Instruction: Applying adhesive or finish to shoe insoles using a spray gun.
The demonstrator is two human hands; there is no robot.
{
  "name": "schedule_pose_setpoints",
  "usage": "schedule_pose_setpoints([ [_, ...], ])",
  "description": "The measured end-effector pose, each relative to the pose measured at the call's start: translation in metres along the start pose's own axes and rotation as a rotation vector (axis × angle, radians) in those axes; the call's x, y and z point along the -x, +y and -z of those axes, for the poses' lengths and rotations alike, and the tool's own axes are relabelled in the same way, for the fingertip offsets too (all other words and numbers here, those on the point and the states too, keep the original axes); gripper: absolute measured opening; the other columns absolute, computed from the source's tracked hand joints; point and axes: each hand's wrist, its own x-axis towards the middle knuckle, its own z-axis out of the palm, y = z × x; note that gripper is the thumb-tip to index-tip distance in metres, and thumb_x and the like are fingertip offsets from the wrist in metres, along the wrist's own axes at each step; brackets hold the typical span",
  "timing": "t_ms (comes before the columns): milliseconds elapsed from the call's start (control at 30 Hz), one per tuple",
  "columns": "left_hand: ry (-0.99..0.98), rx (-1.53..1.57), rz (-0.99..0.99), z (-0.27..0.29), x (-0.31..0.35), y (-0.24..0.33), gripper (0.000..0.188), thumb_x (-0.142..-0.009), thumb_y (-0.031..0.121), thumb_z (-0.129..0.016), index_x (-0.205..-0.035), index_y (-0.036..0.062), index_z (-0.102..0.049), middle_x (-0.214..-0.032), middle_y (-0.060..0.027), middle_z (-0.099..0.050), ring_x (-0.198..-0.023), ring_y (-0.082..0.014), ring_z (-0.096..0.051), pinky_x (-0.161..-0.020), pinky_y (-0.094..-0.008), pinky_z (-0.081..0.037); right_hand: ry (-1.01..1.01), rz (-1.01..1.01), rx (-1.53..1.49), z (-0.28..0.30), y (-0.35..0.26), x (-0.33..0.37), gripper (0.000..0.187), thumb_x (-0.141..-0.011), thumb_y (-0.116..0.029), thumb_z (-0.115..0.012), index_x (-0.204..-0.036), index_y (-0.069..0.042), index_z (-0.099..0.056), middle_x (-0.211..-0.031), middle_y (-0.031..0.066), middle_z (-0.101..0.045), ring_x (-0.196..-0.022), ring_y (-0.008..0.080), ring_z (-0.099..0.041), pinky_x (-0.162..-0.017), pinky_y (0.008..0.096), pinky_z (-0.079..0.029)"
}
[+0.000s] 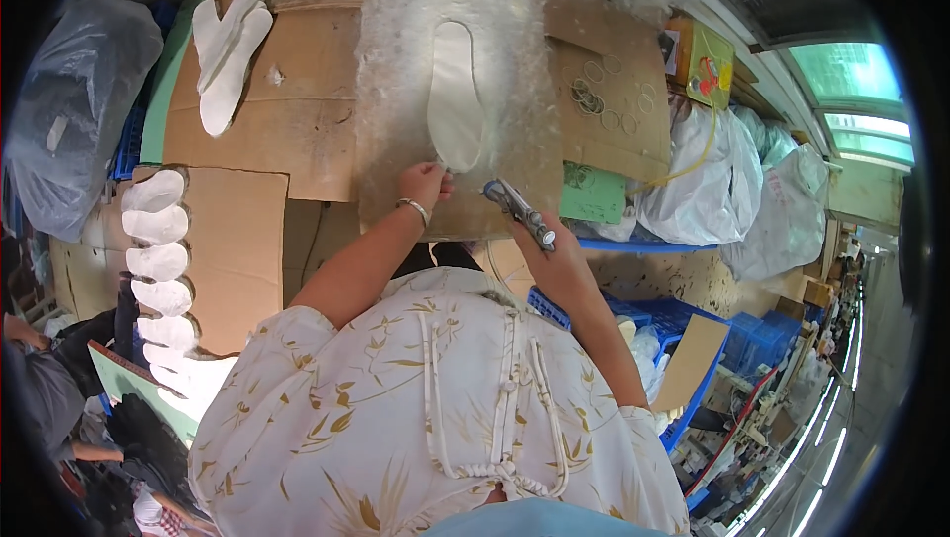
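A cream-white shoe insole [455, 92] lies lengthwise on a board [396, 208] coated with whitish, fuzzy residue. My left hand [424, 187], with a bracelet at the wrist, is closed at the insole's near end, fingertips pinched on its edge. To the right, my right hand [549, 255] is wrapped round a metal spray gun [517, 210]. Its head points toward the board, just right of the insole's near end and apart from it. Part of the gun's handle is hidden inside my palm.
Several white insoles overlap in a row [160, 262] on cardboard at left; more insoles [226, 62] lie at the far left. Elastic-looking rings [594, 97] sit on cardboard at right, near white plastic bags [708, 186] and a yellow hose [698, 169]. Another person [45, 393] is at far left.
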Motion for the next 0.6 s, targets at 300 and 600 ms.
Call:
schedule_pose_setpoints([
  [300, 0.024, -0.036, -0.024, -0.001, 0.002, 0.001, 0.02, -0.087, 0.017, -0.056, -0.094, -0.0013, -0.059, -0.08, -0.0099, -0.064, -0.06, -0.0164, -0.062, -0.05, -0.0262, -0.052, 0.025, 0.001, 0.051, 0.005, 0.001, 0.002, 0.027, -0.086, -0.027, -0.059, -0.089, -0.001, -0.051, -0.068, 0.0201, -0.056, -0.062, 0.0381, -0.052, -0.056, 0.0398, -0.04],
  [600, 0.059, 0.033, 0.031, -0.014, 0.013, 0.01, 0.02, -0.083, 0.016, -0.058, -0.094, -0.0005, -0.06, -0.082, -0.0087, -0.063, -0.062, -0.0172, -0.063, -0.051, -0.026, -0.052, 0.117, 0.063, 0.045, 0.02, -0.007, -0.024, 0.026, -0.087, -0.027, -0.058, -0.093, -0.002, -0.053, -0.069, 0.0188, -0.055, -0.063, 0.0339, -0.052, -0.058, 0.037, -0.042],
])
